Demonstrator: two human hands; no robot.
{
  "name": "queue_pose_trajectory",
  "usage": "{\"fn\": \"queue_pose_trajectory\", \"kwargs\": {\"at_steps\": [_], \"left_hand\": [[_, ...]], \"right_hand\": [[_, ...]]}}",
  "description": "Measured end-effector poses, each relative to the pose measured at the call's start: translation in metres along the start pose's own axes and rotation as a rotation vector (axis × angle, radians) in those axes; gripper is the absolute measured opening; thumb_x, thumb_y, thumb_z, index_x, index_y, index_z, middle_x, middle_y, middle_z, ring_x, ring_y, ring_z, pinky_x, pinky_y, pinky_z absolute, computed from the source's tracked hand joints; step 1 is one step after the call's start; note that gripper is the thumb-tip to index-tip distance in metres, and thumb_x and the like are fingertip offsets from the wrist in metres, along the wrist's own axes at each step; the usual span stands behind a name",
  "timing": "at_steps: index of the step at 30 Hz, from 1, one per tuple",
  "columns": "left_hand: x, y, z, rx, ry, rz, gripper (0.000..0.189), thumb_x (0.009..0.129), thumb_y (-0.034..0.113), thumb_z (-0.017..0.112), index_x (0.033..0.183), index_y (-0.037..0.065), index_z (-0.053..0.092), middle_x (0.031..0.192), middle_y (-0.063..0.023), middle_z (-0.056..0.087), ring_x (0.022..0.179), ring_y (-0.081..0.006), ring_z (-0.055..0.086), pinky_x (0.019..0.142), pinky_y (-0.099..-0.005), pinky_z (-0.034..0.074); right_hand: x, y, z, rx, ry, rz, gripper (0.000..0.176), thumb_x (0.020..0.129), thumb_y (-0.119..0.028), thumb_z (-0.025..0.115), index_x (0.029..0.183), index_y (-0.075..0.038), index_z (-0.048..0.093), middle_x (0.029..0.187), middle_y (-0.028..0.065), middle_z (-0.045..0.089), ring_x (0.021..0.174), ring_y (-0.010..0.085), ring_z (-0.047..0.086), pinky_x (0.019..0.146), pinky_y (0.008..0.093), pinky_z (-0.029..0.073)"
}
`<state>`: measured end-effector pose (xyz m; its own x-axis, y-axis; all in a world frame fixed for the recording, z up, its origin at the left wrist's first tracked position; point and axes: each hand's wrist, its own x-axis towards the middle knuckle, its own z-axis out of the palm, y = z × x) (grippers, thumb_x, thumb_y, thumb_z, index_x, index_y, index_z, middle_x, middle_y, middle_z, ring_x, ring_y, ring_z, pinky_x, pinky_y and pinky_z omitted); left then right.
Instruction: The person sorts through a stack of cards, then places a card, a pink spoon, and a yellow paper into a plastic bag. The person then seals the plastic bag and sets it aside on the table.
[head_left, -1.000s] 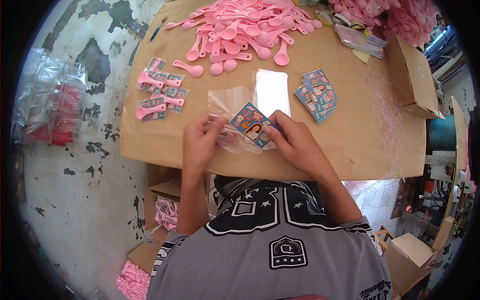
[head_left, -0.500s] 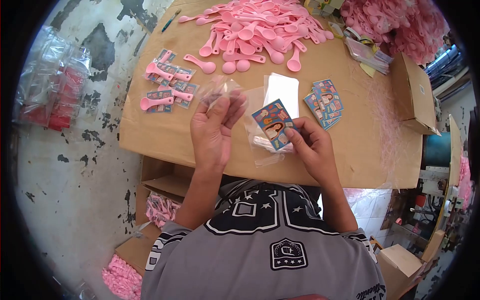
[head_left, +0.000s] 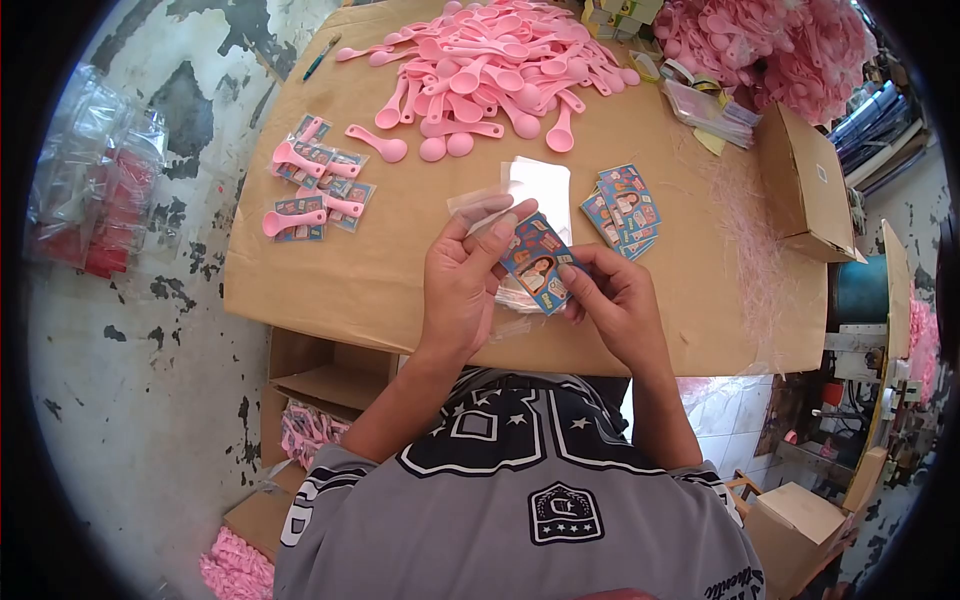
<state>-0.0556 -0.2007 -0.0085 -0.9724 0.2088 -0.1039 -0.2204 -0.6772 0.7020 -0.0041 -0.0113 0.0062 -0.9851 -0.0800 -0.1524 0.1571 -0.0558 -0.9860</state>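
My right hand (head_left: 618, 300) pinches the lower right edge of a blue printed card (head_left: 540, 268). Fingers of my left hand (head_left: 462, 275) are closed on a clear plastic bag (head_left: 478, 199), which meets the upper left part of the card. How far the card sits inside the bag is hard to tell. Behind the card lies a stack of clear bags with a white sheet (head_left: 545, 190). Several more blue cards (head_left: 627, 205) are fanned out to the right.
A big heap of pink spoons (head_left: 490, 65) covers the table's far side. Bagged cards with spoons (head_left: 310, 195) lie at left, a pen (head_left: 321, 58) beyond them. At right are a cardboard box (head_left: 805, 180) and bundled pink spoons (head_left: 770, 50).
My left hand has moved right with the clear bag and now meets the card. The card has stayed in my right hand. The whole view has shifted slightly.
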Motion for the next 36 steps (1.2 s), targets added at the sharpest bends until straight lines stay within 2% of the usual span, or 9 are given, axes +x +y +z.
{"fn": "queue_pose_trajectory", "kwargs": {"at_steps": [2, 7, 13, 17, 23, 25, 26, 32, 36], "left_hand": [[-0.001, -0.003, 0.004, 0.018, -0.003, 0.019, 0.031, 0.105, 0.008, 0.065, 0.132, -0.005, 0.058, 0.13, -0.025, 0.07, 0.109, -0.0222, 0.074, 0.096, -0.0369, 0.061], [0.0, -0.006, 0.011, 0.024, -0.01, 0.046, 0.03, 0.104, 0.006, 0.065, 0.131, -0.005, 0.06, 0.125, -0.0236, 0.072, 0.107, -0.021, 0.074, 0.096, -0.0372, 0.062], [0.002, -0.008, 0.013, 0.074, 0.0, 0.064, 0.03, 0.104, 0.007, 0.066, 0.131, -0.004, 0.061, 0.121, -0.0217, 0.074, 0.109, -0.0216, 0.074, 0.097, -0.0379, 0.061], [0.0, -0.009, 0.01, 0.053, -0.042, 0.045, 0.029, 0.104, 0.008, 0.066, 0.131, -0.003, 0.062, 0.126, -0.0238, 0.073, 0.112, -0.0221, 0.073, 0.096, -0.0371, 0.061], [0.002, 0.0, 0.01, 0.006, 0.078, 0.05, 0.028, 0.105, 0.008, 0.066, 0.13, -0.003, 0.062, 0.127, -0.0229, 0.072, 0.109, -0.0219, 0.074, 0.098, -0.0378, 0.061], [0.002, -0.004, 0.007, -0.001, -0.004, 0.059, 0.028, 0.105, 0.008, 0.066, 0.13, -0.004, 0.062, 0.128, -0.0225, 0.072, 0.11, -0.0216, 0.073, 0.098, -0.0364, 0.061], [0.002, -0.005, 0.006, -0.003, -0.047, 0.062, 0.028, 0.105, 0.008, 0.066, 0.13, -0.004, 0.063, 0.128, -0.0223, 0.072, 0.11, -0.0214, 0.073, 0.098, -0.0357, 0.061], [0.004, -0.009, -0.002, 0.032, 0.003, 0.047, 0.031, 0.104, 0.007, 0.066, 0.132, -0.005, 0.062, 0.122, -0.0187, 0.074, 0.109, -0.0192, 0.073, 0.093, -0.0334, 0.061], [0.004, -0.009, 0.003, 0.031, -0.006, 0.035, 0.031, 0.104, 0.008, 0.067, 0.131, -0.005, 0.062, 0.118, -0.0169, 0.075, 0.103, -0.0177, 0.074, 0.09, -0.0341, 0.063]], "right_hand": [[0.001, 0.0, -0.003, 0.037, 0.033, -0.015, 0.025, 0.104, -0.015, 0.07, 0.121, 0.003, 0.068, 0.086, 0.0015, 0.07, 0.071, 0.0056, 0.064, 0.063, 0.0222, 0.052], [0.002, 0.006, -0.009, 0.145, 0.161, -0.071, 0.024, 0.101, -0.013, 0.073, 0.119, 0.002, 0.067, 0.094, 0.0032, 0.073, 0.077, 0.0067, 0.066, 0.068, 0.0227, 0.055], [-0.002, 0.007, -0.013, 0.101, 0.138, -0.063, 0.02, 0.099, -0.012, 0.075, 0.113, 0.002, 0.07, 0.092, 0.0021, 0.073, 0.08, 0.0069, 0.066, 0.073, 0.0237, 0.054], [-0.001, 0.006, -0.008, 0.072, 0.166, -0.114, 0.018, 0.099, -0.011, 0.075, 0.112, 0.002, 0.071, 0.09, 0.0008, 0.072, 0.08, 0.0057, 0.065, 0.072, 0.0228, 0.053], [-0.002, 0.003, -0.008, 0.012, 0.141, -0.095, 0.019, 0.1, -0.012, 0.075, 0.112, 0.002, 0.071, 0.088, -0.0003, 0.071, 0.079, 0.0046, 0.064, 0.071, 0.0218, 0.052], [-0.002, 0.004, -0.006, -0.004, 0.144, -0.086, 0.018, 0.1, -0.012, 0.074, 0.112, 0.002, 0.071, 0.088, -0.0002, 0.071, 0.078, 0.0046, 0.063, 0.071, 0.0219, 0.051], [-0.001, 0.004, -0.005, 0.018, 0.158, -0.09, 0.018, 0.1, -0.012, 0.074, 0.112, 0.002, 0.071, 0.088, 0.0, 0.071, 0.078, 0.0047, 0.063, 0.071, 0.0219, 0.051], [0.003, 0.006, -0.011, 0.137, 0.18, -0.094, 0.017, 0.099, -0.011, 0.075, 0.11, 0.001, 0.071, 0.087, 0.0015, 0.072, 0.076, 0.0063, 0.064, 0.07, 0.0225, 0.052], [0.004, 0.011, -0.013, 0.234, 0.19, -0.078, 0.017, 0.098, -0.011, 0.075, 0.11, 0.001, 0.071, 0.088, 0.0019, 0.072, 0.076, 0.007, 0.065, 0.071, 0.023, 0.053]]}}
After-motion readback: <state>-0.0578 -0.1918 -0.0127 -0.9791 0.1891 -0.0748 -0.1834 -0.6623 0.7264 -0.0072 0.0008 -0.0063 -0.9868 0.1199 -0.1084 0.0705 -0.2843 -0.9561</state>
